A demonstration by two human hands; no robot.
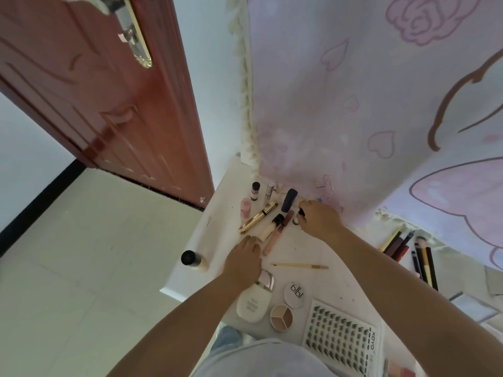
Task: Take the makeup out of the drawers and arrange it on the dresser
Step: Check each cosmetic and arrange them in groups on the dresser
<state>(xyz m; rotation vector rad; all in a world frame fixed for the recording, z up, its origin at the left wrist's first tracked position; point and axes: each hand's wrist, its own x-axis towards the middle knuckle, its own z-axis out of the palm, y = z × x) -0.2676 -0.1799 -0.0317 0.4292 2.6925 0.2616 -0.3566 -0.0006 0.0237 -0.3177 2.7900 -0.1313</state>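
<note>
On the white dresser top (201,240) lie several makeup tubes. My right hand (319,219) is at the back of the dresser and pinches a small dark-capped item (300,212) near a dark blue tube (289,200). My left hand (243,258) rests on the top with fingers curled loosely beside a cream concealer tube (270,227) and a pink lip gloss (277,232); whether it holds anything is hidden. A gold tube (257,216), a cream compact (254,302), a three-shade palette (281,317), a round white pot (294,294) and a lash card (340,340) lie around.
A black-capped bottle (192,260) stands at the dresser's left edge. A thin brush (299,266) lies mid-top. Pencils and brushes (411,251) sit at the right. A pink printed cloth (353,118) hangs behind. A red-brown door (109,91) stands open at the left.
</note>
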